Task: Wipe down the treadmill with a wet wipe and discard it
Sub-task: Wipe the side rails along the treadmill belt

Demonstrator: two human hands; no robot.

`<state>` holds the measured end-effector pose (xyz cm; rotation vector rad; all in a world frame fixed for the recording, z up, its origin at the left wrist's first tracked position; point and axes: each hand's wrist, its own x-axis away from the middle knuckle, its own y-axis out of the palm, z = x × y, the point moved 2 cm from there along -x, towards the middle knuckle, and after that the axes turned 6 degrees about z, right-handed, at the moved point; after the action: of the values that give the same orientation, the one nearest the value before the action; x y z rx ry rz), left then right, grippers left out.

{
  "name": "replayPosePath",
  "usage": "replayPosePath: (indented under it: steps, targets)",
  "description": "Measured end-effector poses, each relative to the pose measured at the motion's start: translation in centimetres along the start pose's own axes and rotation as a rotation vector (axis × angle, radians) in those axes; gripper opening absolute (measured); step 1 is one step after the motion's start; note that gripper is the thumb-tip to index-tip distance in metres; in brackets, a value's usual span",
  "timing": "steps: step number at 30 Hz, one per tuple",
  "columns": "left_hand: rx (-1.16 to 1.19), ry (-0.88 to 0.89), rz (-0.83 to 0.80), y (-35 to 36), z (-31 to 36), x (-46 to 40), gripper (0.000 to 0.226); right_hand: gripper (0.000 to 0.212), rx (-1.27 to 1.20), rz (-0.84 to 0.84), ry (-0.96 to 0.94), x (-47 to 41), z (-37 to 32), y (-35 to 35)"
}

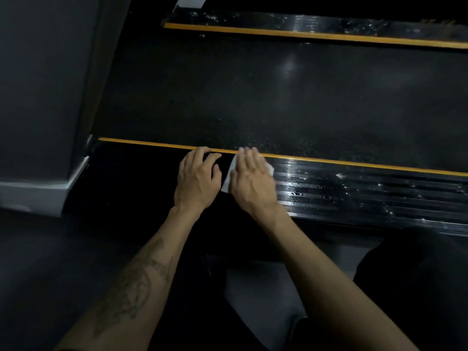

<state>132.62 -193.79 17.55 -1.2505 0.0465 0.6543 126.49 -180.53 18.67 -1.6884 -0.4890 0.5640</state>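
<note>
A black treadmill lies across the view, its dark belt (266,97) between two ribbed side rails edged with yellow strips. On the near side rail (354,193) my right hand (249,178) lies flat with straight fingers, pressing a white wet wipe (228,177) onto the rail; the wipe shows at the hand's left and right edges. Right of that hand the rail shines with wet streaks and drops. Just to the left, my left hand (197,177) rests on the rail with its fingers bent, fingertips on the surface, holding nothing.
The far side rail (316,27) is also wet and shiny. A grey treadmill housing (43,97) with a pale base rises at the left. Dark floor (63,274) lies in front, and my dark-clothed knees are at the bottom right.
</note>
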Motion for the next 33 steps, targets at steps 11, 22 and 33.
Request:
replayPosePath:
  steps: [11, 22, 33]
  targets:
    - [0.002, 0.024, 0.007, 0.0, 0.0, 0.0, 0.033, 0.062, 0.001, -0.016, 0.049, -0.3, 1.1, 0.8]
    - [-0.001, 0.189, -0.064, -0.1, 0.6, 0.0, 0.04, 0.061, -0.021, -0.003, 0.155, 1.5, 5.4, -0.6]
    - [-0.107, -0.012, -0.018, 1.4, 4.7, 0.8, 0.035, 0.064, -0.047, 0.032, 0.143, 3.6, 6.9, -0.4]
